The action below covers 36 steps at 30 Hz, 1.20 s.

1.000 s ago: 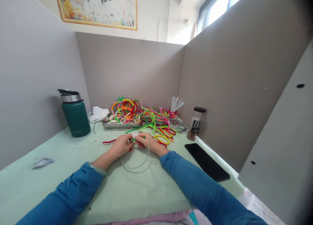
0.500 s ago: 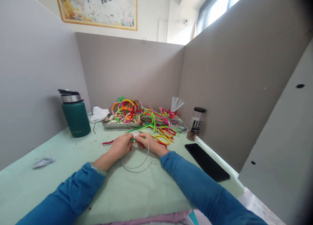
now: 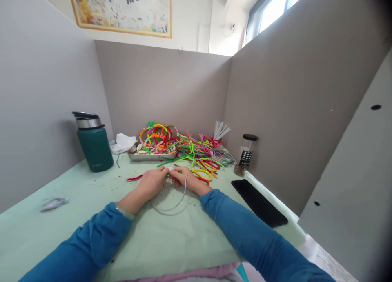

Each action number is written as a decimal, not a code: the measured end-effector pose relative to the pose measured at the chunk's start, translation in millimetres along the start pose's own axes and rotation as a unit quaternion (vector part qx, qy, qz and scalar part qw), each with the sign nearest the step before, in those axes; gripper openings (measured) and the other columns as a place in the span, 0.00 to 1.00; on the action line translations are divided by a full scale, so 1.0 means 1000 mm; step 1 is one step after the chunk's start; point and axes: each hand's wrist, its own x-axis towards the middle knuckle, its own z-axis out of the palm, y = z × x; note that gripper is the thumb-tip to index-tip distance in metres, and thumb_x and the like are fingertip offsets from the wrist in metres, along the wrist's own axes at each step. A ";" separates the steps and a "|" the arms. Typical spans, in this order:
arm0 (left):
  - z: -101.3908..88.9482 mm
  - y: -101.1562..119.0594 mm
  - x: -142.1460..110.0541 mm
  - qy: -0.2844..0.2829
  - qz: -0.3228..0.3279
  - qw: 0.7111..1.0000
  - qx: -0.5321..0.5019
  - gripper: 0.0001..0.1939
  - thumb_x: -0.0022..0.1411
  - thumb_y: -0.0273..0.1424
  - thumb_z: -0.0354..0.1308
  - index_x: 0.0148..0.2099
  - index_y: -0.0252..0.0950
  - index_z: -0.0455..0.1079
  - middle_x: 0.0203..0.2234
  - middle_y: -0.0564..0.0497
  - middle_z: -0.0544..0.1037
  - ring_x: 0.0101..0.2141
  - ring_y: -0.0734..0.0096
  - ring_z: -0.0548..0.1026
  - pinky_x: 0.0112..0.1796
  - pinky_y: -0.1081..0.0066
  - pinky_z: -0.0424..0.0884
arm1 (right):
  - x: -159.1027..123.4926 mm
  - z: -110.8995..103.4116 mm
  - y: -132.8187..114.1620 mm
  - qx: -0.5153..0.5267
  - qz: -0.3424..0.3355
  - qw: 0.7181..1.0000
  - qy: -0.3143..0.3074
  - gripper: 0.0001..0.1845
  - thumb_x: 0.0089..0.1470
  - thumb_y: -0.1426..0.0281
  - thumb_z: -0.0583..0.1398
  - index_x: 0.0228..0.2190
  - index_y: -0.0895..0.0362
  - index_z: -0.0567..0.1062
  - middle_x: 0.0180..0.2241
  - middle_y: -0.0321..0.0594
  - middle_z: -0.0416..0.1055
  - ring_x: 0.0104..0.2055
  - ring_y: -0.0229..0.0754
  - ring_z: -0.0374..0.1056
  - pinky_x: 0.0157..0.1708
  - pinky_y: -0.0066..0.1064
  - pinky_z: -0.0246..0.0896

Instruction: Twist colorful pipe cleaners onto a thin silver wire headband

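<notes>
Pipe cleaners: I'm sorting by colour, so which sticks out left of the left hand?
The red pipe cleaner beside the left hand; the main pile lies farther back and to the right.

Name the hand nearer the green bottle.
Left. The left hand is to the right of the green bottle and closer to the camera; the right hand is farther right.
</notes>
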 end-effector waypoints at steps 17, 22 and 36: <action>0.007 -0.010 0.002 0.004 -0.003 0.986 -0.169 0.13 0.58 0.37 0.48 0.38 0.43 0.74 0.30 0.51 0.73 0.32 0.72 0.70 0.32 0.76 0.59 | -0.001 -0.002 0.002 -0.017 -0.011 1.000 -0.010 0.18 0.50 0.58 0.55 0.21 0.60 0.69 0.16 0.33 0.61 0.18 0.31 0.57 0.18 0.22 0.51; 0.006 -0.010 0.003 -0.004 -0.003 0.983 -0.183 0.14 0.59 0.37 0.47 0.38 0.43 0.74 0.31 0.51 0.74 0.32 0.71 0.70 0.33 0.76 0.60 | -0.002 -0.002 0.000 -0.016 -0.011 1.000 -0.012 0.18 0.50 0.58 0.55 0.20 0.60 0.68 0.15 0.33 0.60 0.18 0.31 0.57 0.18 0.23 0.52; 0.006 -0.012 0.004 -0.008 0.049 0.968 -0.245 0.16 0.60 0.33 0.43 0.36 0.38 0.73 0.30 0.50 0.73 0.32 0.72 0.70 0.35 0.76 0.61 | -0.002 -0.002 -0.002 0.000 0.001 1.000 0.000 0.17 0.49 0.59 0.55 0.20 0.59 0.68 0.14 0.32 0.59 0.17 0.32 0.57 0.18 0.23 0.52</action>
